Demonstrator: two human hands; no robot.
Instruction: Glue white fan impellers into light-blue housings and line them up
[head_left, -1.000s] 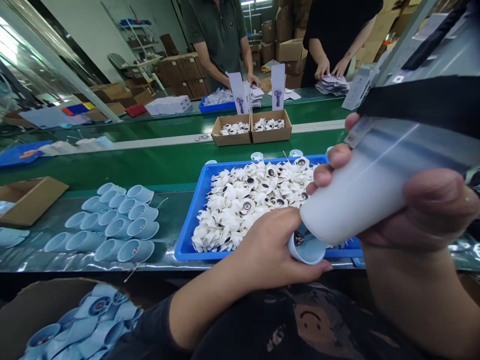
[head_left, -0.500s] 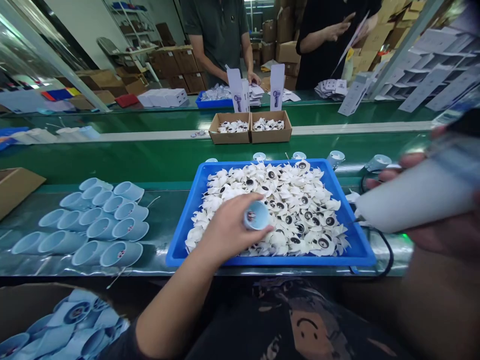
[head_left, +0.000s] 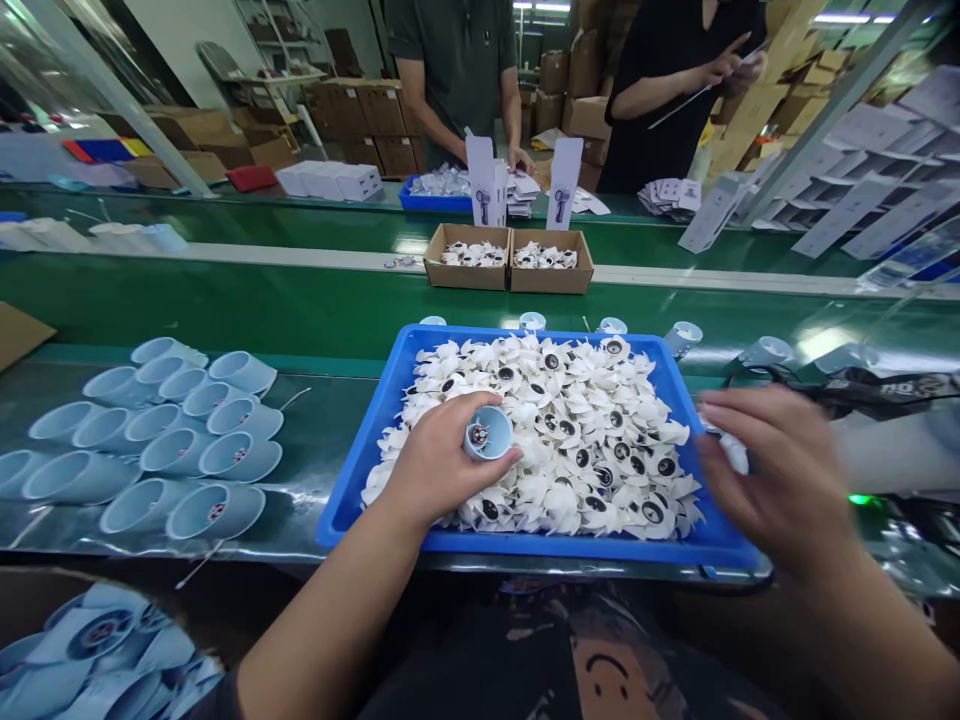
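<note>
My left hand (head_left: 442,455) is closed around a light-blue plastic cup-shaped housing (head_left: 501,418), its open end facing me and a small motor-like part inside. It hovers over a blue tray (head_left: 360,440) heaped with white fan impellers (head_left: 555,410), many with dark round hubs. My right hand (head_left: 780,465) is at the tray's right edge, fingers bent and blurred. A white piece (head_left: 731,450) shows between its thumb and fingers; whether it is gripped I cannot tell. Behind that hand lies a white cylindrical tool (head_left: 892,450), partly hidden, near a green light.
Several light-blue housings (head_left: 217,510) stand in rows at the left, some with wires. More housings (head_left: 120,660) fill a box below. Two cardboard boxes (head_left: 510,282) of impellers sit beyond the green belt (head_left: 322,300). Two people (head_left: 454,80) work opposite.
My right hand has let go of the white cylindrical tool, which now lies at the right, and has moved left to the tray's edge. My left hand has shifted slightly left with the housing.
</note>
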